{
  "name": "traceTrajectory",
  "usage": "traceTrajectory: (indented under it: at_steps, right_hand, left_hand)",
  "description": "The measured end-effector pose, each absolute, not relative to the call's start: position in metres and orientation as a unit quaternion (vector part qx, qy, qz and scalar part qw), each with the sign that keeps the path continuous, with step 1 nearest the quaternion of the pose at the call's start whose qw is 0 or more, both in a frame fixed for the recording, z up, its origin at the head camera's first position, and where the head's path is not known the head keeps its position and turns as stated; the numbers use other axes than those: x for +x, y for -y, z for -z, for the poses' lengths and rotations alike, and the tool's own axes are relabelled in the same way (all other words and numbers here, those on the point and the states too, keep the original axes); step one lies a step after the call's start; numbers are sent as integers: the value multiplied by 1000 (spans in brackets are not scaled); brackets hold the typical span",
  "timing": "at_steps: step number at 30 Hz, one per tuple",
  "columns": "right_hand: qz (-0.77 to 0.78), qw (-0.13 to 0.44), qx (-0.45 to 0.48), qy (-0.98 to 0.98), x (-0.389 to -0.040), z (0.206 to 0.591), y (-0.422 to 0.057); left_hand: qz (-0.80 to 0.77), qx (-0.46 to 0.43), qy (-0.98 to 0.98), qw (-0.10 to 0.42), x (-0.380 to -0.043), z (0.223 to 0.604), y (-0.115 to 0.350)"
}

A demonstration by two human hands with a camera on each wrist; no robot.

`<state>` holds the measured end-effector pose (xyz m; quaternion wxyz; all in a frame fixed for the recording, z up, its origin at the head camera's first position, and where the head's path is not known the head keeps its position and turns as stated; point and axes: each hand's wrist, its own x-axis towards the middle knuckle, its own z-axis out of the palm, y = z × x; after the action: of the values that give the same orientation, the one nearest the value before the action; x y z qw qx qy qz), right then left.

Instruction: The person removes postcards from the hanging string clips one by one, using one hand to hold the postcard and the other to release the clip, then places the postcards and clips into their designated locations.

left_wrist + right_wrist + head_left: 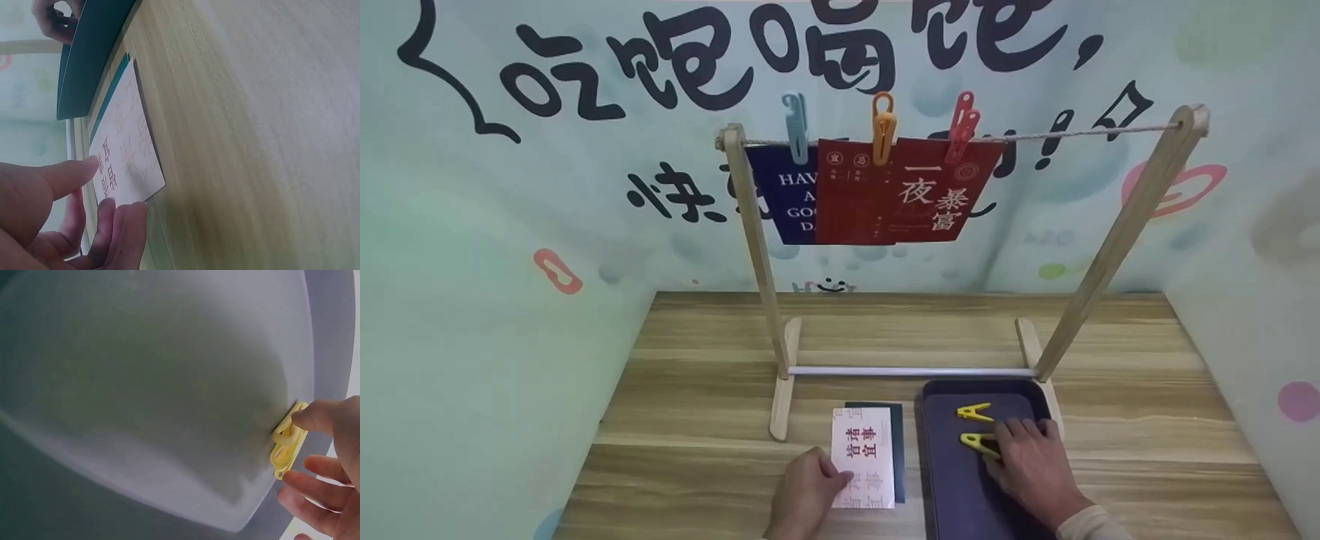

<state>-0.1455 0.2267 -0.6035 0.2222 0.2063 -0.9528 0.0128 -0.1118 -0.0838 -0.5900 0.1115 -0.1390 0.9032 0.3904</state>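
Observation:
A white card with red characters [862,450] lies over a dark green card [898,457] on the wooden table. My left hand [808,487] is at the white card's left edge, its thumb over the face. In the left wrist view, thumb and fingers stand apart beside the card. Over the dark tray [952,502], my right hand [1037,469] pinches a yellow clothespin [979,444] between thumb and fingers. A second yellow clothespin [975,412] lies farther back in the tray. The right wrist view shows the thumb against the yellow plastic [284,453].
A wooden stand [1099,262] carries a string [1080,133]. A blue card [787,199] and red cards [855,202] hang there from blue [796,127], orange [883,129] and red clothespins [962,127]. A low metal bar [911,371] crosses behind the tray; printed walls surround the table.

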Motion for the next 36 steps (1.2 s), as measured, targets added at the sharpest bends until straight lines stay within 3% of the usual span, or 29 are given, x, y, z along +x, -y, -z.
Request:
traceTrajectory:
  at_steps: [8,20,36]
  right_hand:
    - [-50,282,236,929,-145,585,-221]
    - [-88,322,286,898,-157,519,-211]
    - [-85,408,317,852,-184,420,-208]
  left_hand:
    - [-390,-119,-905,120,-111,586,80]
    - [-349,-32,-936,-21,-127,537,74]
    - [-387,55,-919,-50,-146,457,65]
